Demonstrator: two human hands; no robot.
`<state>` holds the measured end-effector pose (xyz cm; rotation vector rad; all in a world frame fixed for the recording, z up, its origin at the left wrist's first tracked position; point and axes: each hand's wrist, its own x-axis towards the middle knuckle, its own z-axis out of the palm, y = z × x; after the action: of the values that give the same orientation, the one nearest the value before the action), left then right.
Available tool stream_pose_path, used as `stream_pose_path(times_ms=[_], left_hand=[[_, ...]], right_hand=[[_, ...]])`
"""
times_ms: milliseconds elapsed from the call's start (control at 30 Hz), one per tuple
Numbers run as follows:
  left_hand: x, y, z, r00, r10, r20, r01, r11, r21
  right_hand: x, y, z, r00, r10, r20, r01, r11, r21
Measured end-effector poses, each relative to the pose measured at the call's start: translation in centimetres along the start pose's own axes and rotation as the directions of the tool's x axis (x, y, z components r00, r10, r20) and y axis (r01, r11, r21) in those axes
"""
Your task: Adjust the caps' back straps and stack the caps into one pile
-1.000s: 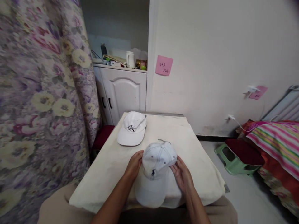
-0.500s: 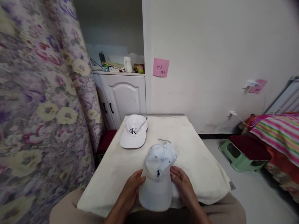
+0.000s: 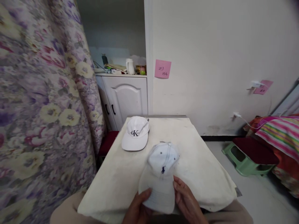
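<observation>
A pale blue baseball cap (image 3: 161, 180) with a small dark horse-rider emblem is between my hands at the near part of the table, its brim toward me. My left hand (image 3: 139, 207) grips the brim's left front edge, thumb on top and fingers underneath. At the brim's right side, my right hand (image 3: 187, 197) pinches the edge, with the fingertips partly hidden beneath. Farther off to the left, a white baseball cap (image 3: 135, 133) with black letters rests on the cloth, brim facing me.
A cream cloth (image 3: 198, 161) covers the table. Floral curtain (image 3: 46, 118) hangs at the left, a white cabinet (image 3: 128, 96) stands behind. On the right are a green stool (image 3: 243, 161) with a dark red top and a bed with a striped cover (image 3: 280, 133).
My left hand has slid from the cap's left side down to the front of the brim. My right hand has moved slightly lower, and the cap has turned a little.
</observation>
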<state>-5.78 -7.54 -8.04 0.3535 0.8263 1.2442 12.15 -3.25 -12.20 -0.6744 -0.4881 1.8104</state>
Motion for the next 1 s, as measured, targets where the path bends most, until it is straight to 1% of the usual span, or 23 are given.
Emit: stream_pose_path(times_ms=[67, 100, 167, 200, 300, 333, 367, 400, 433, 467, 500, 567, 633, 700, 767, 800, 867, 1000], left_hand=[[1.4, 2.0, 0.7, 1.000, 0.018, 0.000, -0.018, 0.999, 0.031], [2.4, 3.5, 1.4, 1.000, 0.020, 0.012, -0.020, 0.999, 0.049], [4.9, 7.0, 3.2, 0.996, 0.060, 0.071, -0.064, 0.996, 0.055], [6.3, 9.1, 4.4, 0.989, 0.111, 0.102, -0.115, 0.993, 0.034], [10.5, 15.5, 7.9, 0.935, 0.282, 0.213, -0.286, 0.958, -0.017], [11.8, 17.5, 8.9, 0.907, 0.336, 0.254, -0.335, 0.941, -0.050], [13.0, 19.4, 9.5, 0.886, 0.376, 0.273, -0.364, 0.926, -0.096], [14.1, 21.1, 9.9, 0.873, 0.408, 0.267, -0.380, 0.913, -0.152], [15.1, 22.4, 9.9, 0.860, 0.450, 0.239, -0.406, 0.889, -0.214], [16.1, 23.4, 9.5, 0.857, 0.478, 0.192, -0.425, 0.867, -0.262], [16.9, 24.1, 8.9, 0.856, 0.490, 0.163, -0.437, 0.856, -0.277], [18.2, 24.4, 6.7, 0.861, 0.498, 0.105, -0.452, 0.843, -0.291], [19.1, 23.6, 4.0, 0.876, 0.481, 0.035, -0.451, 0.843, -0.293], [19.5, 22.3, 1.4, 0.890, 0.455, -0.029, -0.443, 0.848, -0.292], [19.6, 21.1, -0.6, 0.896, 0.438, -0.071, -0.439, 0.849, -0.294], [19.6, 20.7, -1.4, 0.897, 0.434, -0.083, -0.438, 0.849, -0.295], [19.6, 20.3, -2.2, 0.899, 0.428, -0.093, -0.435, 0.852, -0.292], [19.6, 20.4, -2.8, 0.904, 0.418, -0.089, -0.426, 0.864, -0.267]], right_hand=[[0.3, 0.4, -0.7, 0.999, 0.027, 0.035, -0.029, 0.999, 0.036], [0.4, 0.5, -1.0, 0.999, 0.037, 0.028, -0.038, 0.998, 0.053], [0.6, 0.7, -1.4, 0.999, 0.053, -0.009, -0.052, 0.996, 0.076], [0.7, 0.7, -1.5, 0.998, 0.060, -0.027, -0.058, 0.995, 0.081], [0.8, 0.6, -1.2, 0.997, 0.069, -0.043, -0.065, 0.995, 0.079], [0.9, 0.6, -1.1, 0.997, 0.070, -0.040, -0.067, 0.995, 0.078], [0.9, 0.5, -0.9, 0.997, 0.072, -0.036, -0.069, 0.995, 0.077], [1.0, 0.5, -0.9, 0.997, 0.074, -0.033, -0.072, 0.994, 0.077], [1.1, 0.5, -0.8, 0.996, 0.079, -0.033, -0.076, 0.994, 0.078], [1.3, 0.5, -0.8, 0.996, 0.085, -0.035, -0.082, 0.994, 0.079], [1.4, 0.6, -0.9, 0.995, 0.092, -0.037, -0.089, 0.993, 0.080], [1.6, 0.7, -1.1, 0.994, 0.103, -0.042, -0.099, 0.992, 0.083], [1.8, 0.8, -1.3, 0.993, 0.114, -0.034, -0.111, 0.990, 0.085], [1.9, 0.9, -1.5, 0.992, 0.122, -0.019, -0.120, 0.989, 0.088], [1.9, 0.9, -1.6, 0.992, 0.126, -0.011, -0.125, 0.988, 0.089], [2.0, 0.9, -1.6, 0.992, 0.128, -0.010, -0.126, 0.988, 0.090], [1.9, 0.9, -1.6, 0.992, 0.126, -0.006, -0.124, 0.988, 0.090], [1.8, 0.9, -1.5, 0.993, 0.121, 0.007, -0.121, 0.989, 0.089]])
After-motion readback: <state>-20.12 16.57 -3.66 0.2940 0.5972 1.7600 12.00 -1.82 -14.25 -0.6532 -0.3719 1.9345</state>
